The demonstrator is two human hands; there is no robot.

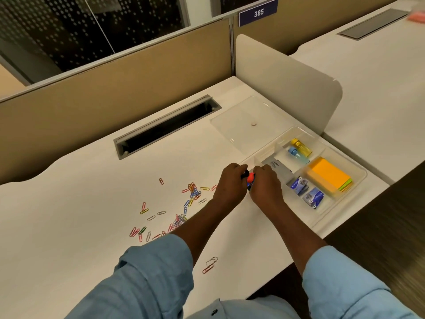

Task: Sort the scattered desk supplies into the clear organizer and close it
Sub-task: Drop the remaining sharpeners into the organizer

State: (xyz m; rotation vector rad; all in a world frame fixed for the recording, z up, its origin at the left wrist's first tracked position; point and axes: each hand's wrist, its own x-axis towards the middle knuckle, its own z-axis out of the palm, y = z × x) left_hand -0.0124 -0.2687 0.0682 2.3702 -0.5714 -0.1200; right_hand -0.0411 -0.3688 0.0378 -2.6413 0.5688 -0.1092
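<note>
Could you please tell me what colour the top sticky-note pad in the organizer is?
Orange, on the rectangular sticky-note pad in the head view.

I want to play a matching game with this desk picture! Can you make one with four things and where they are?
Things:
1. paper clips
2. sticky notes
3. clear lid
4. small bottles

Places:
A. far compartment of the organizer
B. flat on the desk, behind the organizer
C. scattered on the desk, left of the hands
D. big compartment on the organizer's right side

Pairs: 1-C, 2-D, 3-B, 4-A
</note>
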